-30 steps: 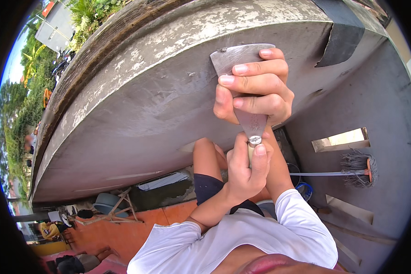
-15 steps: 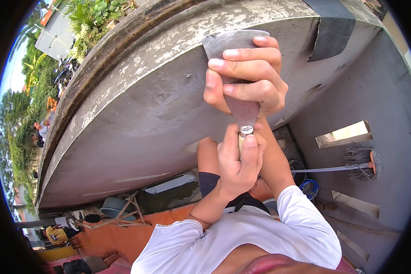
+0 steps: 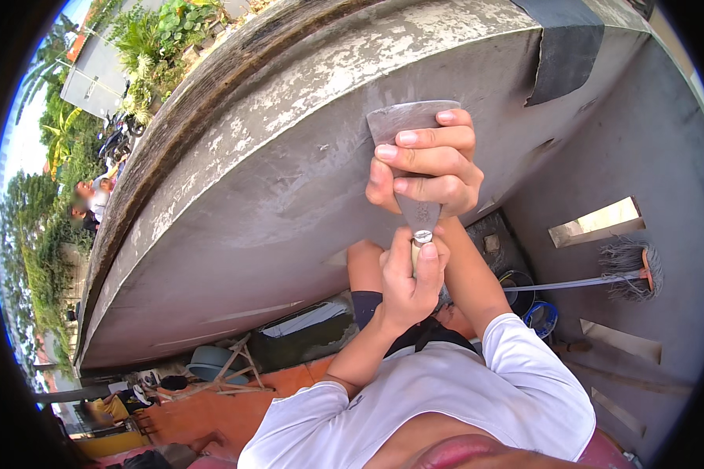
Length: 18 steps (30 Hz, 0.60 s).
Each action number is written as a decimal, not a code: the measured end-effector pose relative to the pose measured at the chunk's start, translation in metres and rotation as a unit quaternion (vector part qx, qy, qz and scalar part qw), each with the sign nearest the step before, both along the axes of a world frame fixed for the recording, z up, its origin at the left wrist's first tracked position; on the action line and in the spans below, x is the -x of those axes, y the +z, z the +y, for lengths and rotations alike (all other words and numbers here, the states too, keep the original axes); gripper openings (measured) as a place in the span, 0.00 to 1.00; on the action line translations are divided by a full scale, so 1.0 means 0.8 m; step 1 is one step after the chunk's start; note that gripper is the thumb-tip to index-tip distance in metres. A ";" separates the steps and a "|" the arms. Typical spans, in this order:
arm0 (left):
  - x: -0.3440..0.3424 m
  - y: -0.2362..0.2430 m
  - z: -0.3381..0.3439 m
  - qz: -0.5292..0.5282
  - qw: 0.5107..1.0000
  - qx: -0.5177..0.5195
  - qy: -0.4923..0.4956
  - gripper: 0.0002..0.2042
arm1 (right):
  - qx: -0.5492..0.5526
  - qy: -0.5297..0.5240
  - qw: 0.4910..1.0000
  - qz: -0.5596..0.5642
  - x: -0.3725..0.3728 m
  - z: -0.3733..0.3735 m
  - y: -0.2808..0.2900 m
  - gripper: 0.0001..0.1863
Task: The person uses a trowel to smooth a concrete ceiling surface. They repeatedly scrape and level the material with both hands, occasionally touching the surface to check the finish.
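Observation:
A broad-bladed putty knife [image 3: 407, 117] is held with its wide grey metal edge up against the grey cement wall [image 3: 289, 195]. My left hand [image 3: 407, 289] wraps round its pale handle, thumb pressed near the metal cap. Higher up, my right hand [image 3: 446, 168] is closed on the blade, with fingers across its face. Part of the blade is hidden behind those fingers. Whitish smears mark the wall near the blade.
Along the wall's top runs a flaking ledge [image 3: 328, 78] with a dark strip [image 3: 567, 55] draped over it. On the right are a mop [image 3: 630, 270], slotted openings and a blue-rimmed bucket [image 3: 541, 316]. A wooden stand [image 3: 231, 371] and people are at left.
Both hands have drawn the putty knife down the wall, away from the top ledge. The view has shifted slightly.

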<state>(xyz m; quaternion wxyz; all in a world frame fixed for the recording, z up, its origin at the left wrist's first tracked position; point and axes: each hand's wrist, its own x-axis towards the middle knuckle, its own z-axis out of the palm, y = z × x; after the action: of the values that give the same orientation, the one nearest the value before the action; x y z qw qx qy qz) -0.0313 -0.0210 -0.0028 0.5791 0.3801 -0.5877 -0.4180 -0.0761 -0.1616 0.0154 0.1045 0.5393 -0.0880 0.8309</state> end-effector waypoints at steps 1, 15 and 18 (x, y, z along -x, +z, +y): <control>0.001 0.012 -0.005 0.008 1.000 0.009 -0.007 0.14 | 0.010 0.001 1.000 -0.003 0.003 -0.003 0.017 0.19; 0.008 0.040 -0.003 0.102 0.994 -0.035 -0.004 0.13 | 0.044 0.027 0.998 -0.030 -0.003 -0.015 0.056 0.20; 0.009 0.017 0.007 0.046 0.998 -0.029 0.009 0.16 | 0.009 0.054 0.998 -0.043 -0.005 0.002 0.033 0.20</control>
<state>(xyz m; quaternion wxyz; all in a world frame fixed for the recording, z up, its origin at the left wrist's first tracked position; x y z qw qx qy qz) -0.0383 -0.0151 0.0107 0.5980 0.3824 -0.5446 -0.4468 -0.0719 -0.1602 0.0419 0.0606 0.5064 -0.0559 0.8584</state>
